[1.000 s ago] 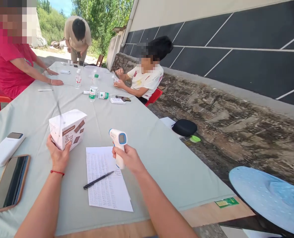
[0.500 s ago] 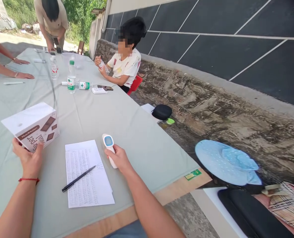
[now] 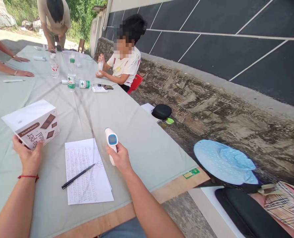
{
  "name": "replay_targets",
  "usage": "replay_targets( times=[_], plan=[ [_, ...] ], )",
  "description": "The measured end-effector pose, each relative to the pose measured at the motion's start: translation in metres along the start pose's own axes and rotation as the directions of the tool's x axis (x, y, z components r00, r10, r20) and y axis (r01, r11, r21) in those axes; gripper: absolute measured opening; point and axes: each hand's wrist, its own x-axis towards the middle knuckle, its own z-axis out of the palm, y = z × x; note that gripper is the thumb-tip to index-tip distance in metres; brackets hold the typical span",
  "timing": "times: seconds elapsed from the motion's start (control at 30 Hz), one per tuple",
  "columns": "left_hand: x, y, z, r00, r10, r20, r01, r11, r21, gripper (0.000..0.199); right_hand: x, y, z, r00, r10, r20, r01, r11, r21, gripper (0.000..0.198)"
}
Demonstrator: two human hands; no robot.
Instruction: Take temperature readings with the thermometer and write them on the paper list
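My left hand (image 3: 29, 155) grips a white cardboard box (image 3: 41, 127) with brown print and chocolate-bar pictures; the thumb lies on its printed face and the box is tilted. In my right hand (image 3: 121, 158) is a white infrared thermometer (image 3: 109, 133), held by its handle with the blue-rimmed screen facing me. Between the hands lie sheets of paper (image 3: 79, 195) covered in rows of writing. A black pen (image 3: 77, 176) rests slantwise across the top sheet. My fingertips behind the box are partly hidden.
Farther up the covered table (image 3: 137, 132) stand a green-capped water bottle (image 3: 72, 76) and another bottle (image 3: 54, 66). A third bottle (image 3: 84, 84) lies flat near a phone (image 3: 105, 86). One person (image 3: 125, 62) sits at the right side; others lean at the far end and left. A blue hat (image 3: 223, 162) lies beyond the right edge.
The thermometer has turned in my right hand, its head moving slightly up and right. My left hand and the box are nearly still. The seated person's bottle is now more upright.
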Motion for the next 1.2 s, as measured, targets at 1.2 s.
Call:
replay_targets(
  times=[1.2],
  plan=[
    [-0.074,0.027,0.029,0.546,0.560,0.623,-0.554,0.799,-0.232,0.027,-0.027,-0.007,0.021,0.492,-0.399,0.774,0.867,0.302,-0.396,0.024]
  ],
)
